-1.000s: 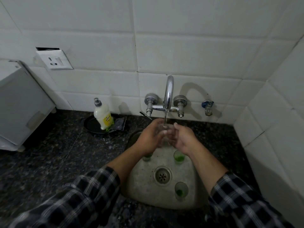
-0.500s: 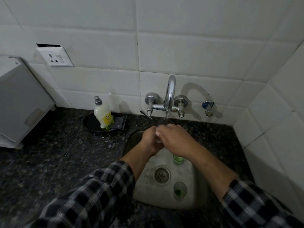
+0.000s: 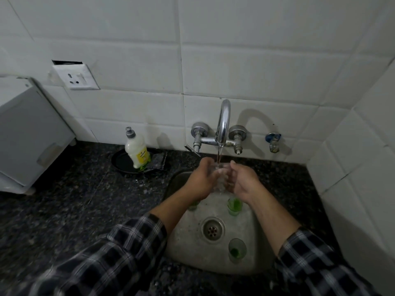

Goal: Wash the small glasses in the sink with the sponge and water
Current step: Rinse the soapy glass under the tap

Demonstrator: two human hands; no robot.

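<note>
Both forearms reach forward and angle in toward each other, bare from the checked sleeves (image 3: 132, 246) to the wrists. The left hand (image 3: 199, 178) is turned palm inward with the thumb uppermost, its fingers curled round a small glass (image 3: 220, 180) held between the two hands. The right hand (image 3: 242, 181) faces it, palm inward and thumb raised, fingers curled against the other side of the glass. The hands sit level and close together, fingertips nearly meeting
</note>
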